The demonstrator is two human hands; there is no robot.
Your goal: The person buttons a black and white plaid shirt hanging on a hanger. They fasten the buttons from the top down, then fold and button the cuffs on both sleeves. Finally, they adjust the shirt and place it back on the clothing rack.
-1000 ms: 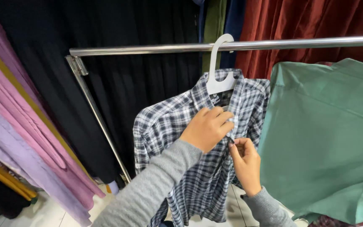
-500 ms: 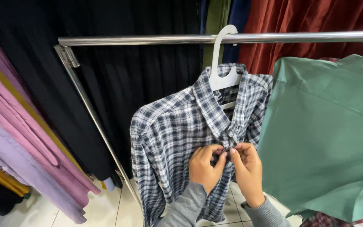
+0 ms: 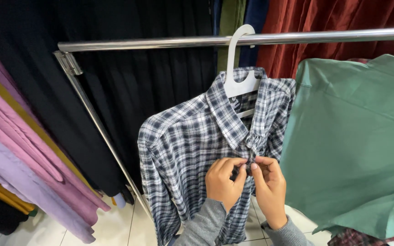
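Both hands now meet low on the front of the blue-and-white plaid cotton shirt: the left hand has dropped from the collar to join the right hand, fingertips of each pinched narrow on the placket, seemingly at a button. The shirt hangs on a white plastic hanger from the far steel rail, a green shirt at right. No packages, labels or signs show.

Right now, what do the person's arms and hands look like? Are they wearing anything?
Both arms are covered by long grey knitted sleeves, like a sweater, with ribbed cuffs ending at the wrists. The left hand and the right hand are bare: no gloves, and no rings, watch or bracelet that I can see. The fingernails look short and plain. Nothing is printed on the sleeves.
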